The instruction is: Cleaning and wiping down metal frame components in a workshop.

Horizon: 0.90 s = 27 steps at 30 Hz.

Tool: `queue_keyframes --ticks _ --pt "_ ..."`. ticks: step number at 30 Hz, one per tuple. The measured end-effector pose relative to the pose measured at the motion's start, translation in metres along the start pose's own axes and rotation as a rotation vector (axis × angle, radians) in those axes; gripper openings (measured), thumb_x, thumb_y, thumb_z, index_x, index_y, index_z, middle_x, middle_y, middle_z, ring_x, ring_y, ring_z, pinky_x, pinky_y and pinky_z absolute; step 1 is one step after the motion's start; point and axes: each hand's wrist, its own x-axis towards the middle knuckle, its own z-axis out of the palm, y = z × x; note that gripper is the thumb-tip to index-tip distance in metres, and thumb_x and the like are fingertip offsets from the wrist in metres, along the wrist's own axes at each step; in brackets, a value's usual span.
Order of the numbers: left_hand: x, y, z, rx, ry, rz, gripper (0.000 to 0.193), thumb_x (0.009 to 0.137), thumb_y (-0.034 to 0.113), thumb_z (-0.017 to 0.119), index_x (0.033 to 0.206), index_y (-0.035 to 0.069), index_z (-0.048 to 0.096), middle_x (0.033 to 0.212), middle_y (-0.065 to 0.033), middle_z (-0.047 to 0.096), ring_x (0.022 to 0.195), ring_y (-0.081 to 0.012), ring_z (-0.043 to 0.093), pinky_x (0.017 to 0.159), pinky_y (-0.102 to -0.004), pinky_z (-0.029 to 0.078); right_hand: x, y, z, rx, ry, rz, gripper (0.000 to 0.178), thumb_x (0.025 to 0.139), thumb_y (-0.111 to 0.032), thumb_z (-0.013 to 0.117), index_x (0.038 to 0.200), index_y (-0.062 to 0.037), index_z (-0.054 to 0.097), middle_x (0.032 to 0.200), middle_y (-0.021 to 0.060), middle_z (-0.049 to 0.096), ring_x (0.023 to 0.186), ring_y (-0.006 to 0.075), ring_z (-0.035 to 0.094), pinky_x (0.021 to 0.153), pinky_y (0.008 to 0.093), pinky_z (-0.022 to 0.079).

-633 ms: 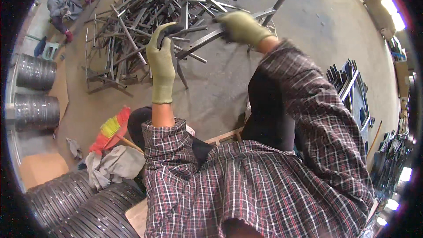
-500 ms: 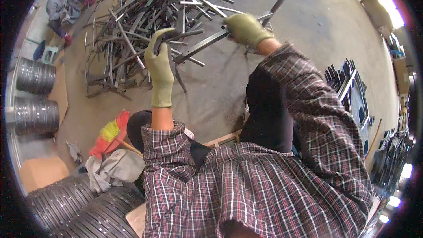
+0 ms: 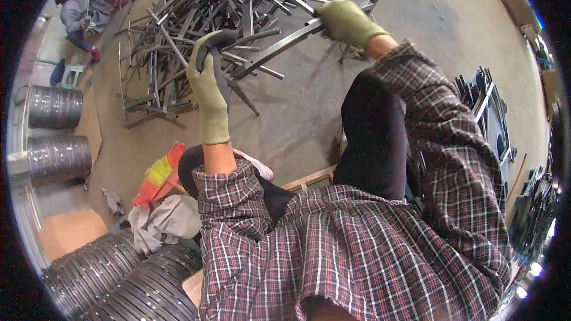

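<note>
My right hand (image 3: 347,22), in a pale green glove, is closed round a metal tube frame (image 3: 279,49). The frame's square bar slants down to the left, and a round tube end points up beyond the hand. Beside the bar's lower left end, my left hand (image 3: 208,92) is raised, in a like glove with a dark palm. Its fingers are stretched and bent over to the right, and nothing shows gripped in them. A large heap of loose metal tubes and frames (image 3: 178,41) lies on the floor behind it.
Black ring stacks (image 3: 56,107) stand at left, with more black coils (image 3: 89,273) at lower left. A grey cloth (image 3: 172,220) and an orange-yellow cloth (image 3: 159,175) lie near my left leg. Dark tube pieces (image 3: 485,92) stand at right. A person (image 3: 86,15) sits at far left.
The view has tilted, so the heap sits higher in the picture. My left hand's fingers have folded further to the right. My right hand keeps its hold on the frame.
</note>
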Motion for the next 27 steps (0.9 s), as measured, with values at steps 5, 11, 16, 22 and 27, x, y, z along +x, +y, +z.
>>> queue_keyframes --ticks 5,11,16,22,27 --pt "0.000 -0.001 0.004 0.148 0.087 -0.013 0.035 0.083 -0.006 0.037 0.107 -0.005 0.062 0.102 -0.0102 0.065 0.095 -0.0179 0.062 0.092 -0.0315 0.047 0.029 -0.174 0.000 0.451 0.174 -0.285 0.012 0.078 -0.010 0.061 0.087 -0.0075 0.068 0.080 0.0139 0.067 0.078 0.0308 0.067 0.068 0.0409 0.053" --pt "0.001 0.003 0.002 0.248 0.036 0.077 0.037 0.080 -0.006 0.037 0.107 -0.003 0.062 0.103 -0.0087 0.066 0.096 -0.0171 0.062 0.093 -0.0305 0.046 0.026 -0.155 0.007 0.228 0.156 -0.324 0.034 0.070 -0.008 0.066 0.103 -0.0014 0.062 0.097 0.0169 0.063 0.090 0.0332 0.063 0.077 0.0416 0.053" --pt "0.007 -0.018 -0.004 -0.020 0.024 0.062 0.038 0.078 -0.008 0.039 0.109 -0.004 0.061 0.105 -0.0091 0.065 0.098 -0.0184 0.062 0.097 -0.0305 0.044 0.010 -0.091 -0.008 0.283 0.079 -0.237 0.047 0.073 0.000 0.061 0.119 -0.0072 0.058 0.095 0.0186 0.064 0.087 0.0362 0.064 0.076 0.0433 0.051" --pt "0.006 -0.003 0.016 0.017 0.062 0.005 0.040 0.082 -0.007 0.038 0.117 -0.003 0.057 0.118 -0.0104 0.059 0.114 -0.0182 0.054 0.104 -0.0304 0.037 0.015 -0.152 0.018 1.116 0.636 -0.112 0.043 0.081 -0.011 0.071 0.121 -0.0040 0.058 0.108 0.0173 0.065 0.099 0.0270 0.065 0.084 0.0343 0.050" --pt "0.005 -0.009 0.004 -0.007 0.079 0.062 0.044 0.080 -0.008 0.038 0.121 -0.004 0.054 0.122 -0.0105 0.057 0.118 -0.0184 0.051 0.107 -0.0319 0.034 0.033 -0.184 0.014 0.860 1.001 0.242 0.039 0.075 -0.003 0.066 0.114 -0.0043 0.059 0.100 0.0185 0.062 0.092 0.0382 0.061 0.077 0.0397 0.050"
